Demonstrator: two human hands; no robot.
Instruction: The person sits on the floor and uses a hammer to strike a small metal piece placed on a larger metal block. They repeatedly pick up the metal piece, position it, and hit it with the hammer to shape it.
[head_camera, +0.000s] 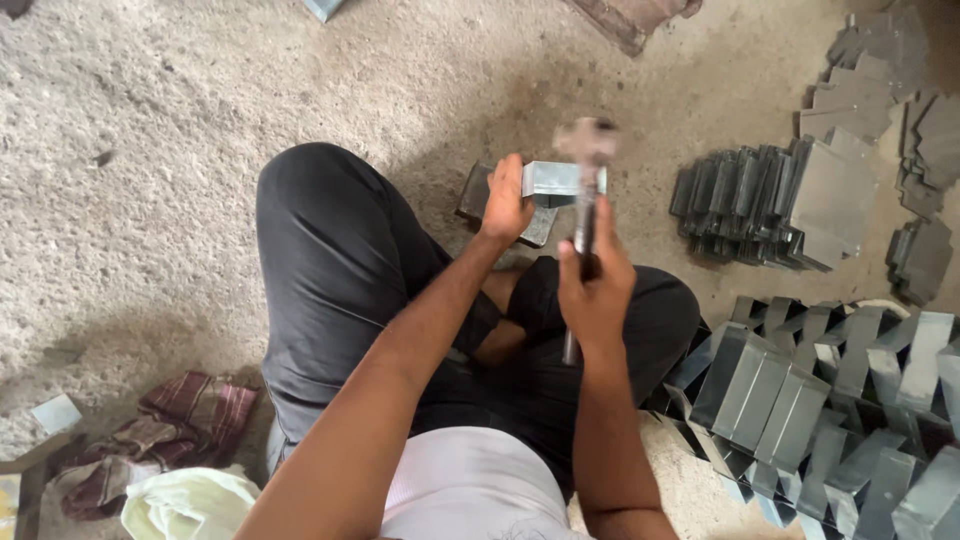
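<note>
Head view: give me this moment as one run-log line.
left hand: holds folded sheet-metal piece on dark block | right hand: grips hammer, head blurred above piece | right side: bent metal pieces, flat stack

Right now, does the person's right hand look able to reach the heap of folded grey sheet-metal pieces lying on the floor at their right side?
Probably yes. The heap of folded grey sheet-metal pieces lies close beside the right leg with nothing between, but the right hand is gripping a hammer, so it is not free to grasp.
</note>
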